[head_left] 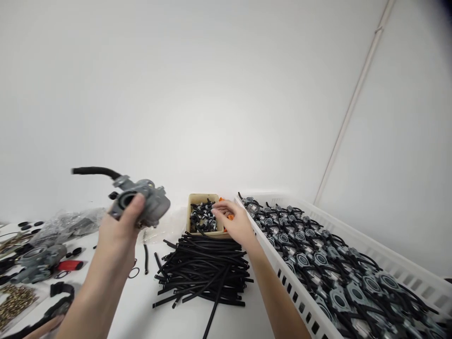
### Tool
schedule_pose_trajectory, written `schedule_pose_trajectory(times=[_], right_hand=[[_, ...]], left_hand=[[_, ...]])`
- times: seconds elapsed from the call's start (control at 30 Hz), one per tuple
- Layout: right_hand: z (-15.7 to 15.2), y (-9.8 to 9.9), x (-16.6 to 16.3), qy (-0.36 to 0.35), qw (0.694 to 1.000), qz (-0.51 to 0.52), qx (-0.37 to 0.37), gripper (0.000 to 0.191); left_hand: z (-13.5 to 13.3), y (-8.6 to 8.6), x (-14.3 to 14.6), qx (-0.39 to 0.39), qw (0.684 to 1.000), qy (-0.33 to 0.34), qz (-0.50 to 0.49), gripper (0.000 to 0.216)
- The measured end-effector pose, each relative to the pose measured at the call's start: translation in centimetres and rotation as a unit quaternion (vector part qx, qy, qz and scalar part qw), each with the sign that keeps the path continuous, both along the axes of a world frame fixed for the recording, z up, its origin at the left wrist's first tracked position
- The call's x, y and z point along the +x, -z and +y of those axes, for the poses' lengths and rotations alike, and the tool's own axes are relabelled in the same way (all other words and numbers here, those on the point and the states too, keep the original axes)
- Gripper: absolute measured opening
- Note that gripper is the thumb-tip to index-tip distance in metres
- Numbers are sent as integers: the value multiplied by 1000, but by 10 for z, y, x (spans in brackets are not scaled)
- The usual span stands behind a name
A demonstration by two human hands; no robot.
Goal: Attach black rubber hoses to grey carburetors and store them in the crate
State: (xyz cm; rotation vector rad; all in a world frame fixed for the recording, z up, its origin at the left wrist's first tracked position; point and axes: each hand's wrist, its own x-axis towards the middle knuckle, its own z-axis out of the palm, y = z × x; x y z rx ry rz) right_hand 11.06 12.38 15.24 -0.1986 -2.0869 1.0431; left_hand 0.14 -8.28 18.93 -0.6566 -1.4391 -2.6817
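Observation:
My left hand [122, 223] is closed around a grey metal carburetor [153, 202], raised above the table, with the thumb by its round bore. From its upper left sticks out a short black rubber hose [95, 170]. My right hand [235, 221] hovers at the right side of a small yellow bin [189, 214]. Its fingers are curved, with thumb and forefinger apart, and nothing shows between them. Inside the bin lie small dark and silvery parts [204, 216]. Just in front of it is a heap of black rubber hoses [205, 268].
To the right, a white slotted crate [282, 278] holds many carburetors with hoses. At left lie another carburetor [38, 261], a red-handled object [69, 265], black rings, plastic bags [76, 223] and brass bits [16, 301]. Part of another person's hand [45, 326] appears at lower left.

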Motion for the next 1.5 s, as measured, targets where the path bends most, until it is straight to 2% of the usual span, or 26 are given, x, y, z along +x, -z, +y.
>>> schedule_pose_trajectory(times=[0.1, 0.17, 0.3, 0.43, 0.63, 0.77, 0.9, 0.97, 1.03, 1.13, 1.23, 1.3, 1.4, 1.5], right_hand=[[11, 29, -20, 23, 974, -188, 121, 21], [15, 52, -34, 37, 956, -249, 152, 20], [23, 86, -53, 64, 943, -282, 164, 21], [28, 94, -58, 67, 942, -279, 175, 19], [30, 88, -57, 64, 960, -233, 144, 11], [33, 79, -57, 75, 982, -155, 77, 17], [33, 54, -50, 67, 995, -72, -6, 36], [27, 36, -40, 30, 997, -20, -74, 44], [17, 18, -26, -35, 981, 68, -179, 47], [-4, -4, -5, -112, 931, 203, -282, 35], [-22, -17, 11, -129, 894, 301, -307, 18], [-30, -21, 18, -136, 870, 349, -320, 13], [-35, -25, 24, -153, 829, 404, -356, 14], [-38, -27, 27, -154, 809, 433, -366, 16]], left_hand=[[-7, -6, -5, 90, 993, 22, -75, 34], [-11, -11, -7, 107, 985, 17, -132, 34], [-20, -15, -14, 122, 971, 3, -204, 35], [-26, -11, -24, 111, 975, -10, -190, 37], [-26, -14, -16, 121, 981, -3, -151, 31], [-22, -17, -8, 123, 984, 43, -124, 47], [-15, -13, -12, 87, 982, 47, -159, 44], [-11, -11, -13, 75, 981, 46, -171, 45], [-8, -10, -13, 75, 981, 58, -168, 50], [-4, -10, -8, 85, 980, 64, -168, 53], [0, -10, -3, 104, 980, 62, -155, 54], [2, -9, 0, 115, 981, 76, -140, 56], [7, -5, 4, 116, 977, 96, -151, 56], [14, -1, 10, 107, 972, 117, -173, 53]])
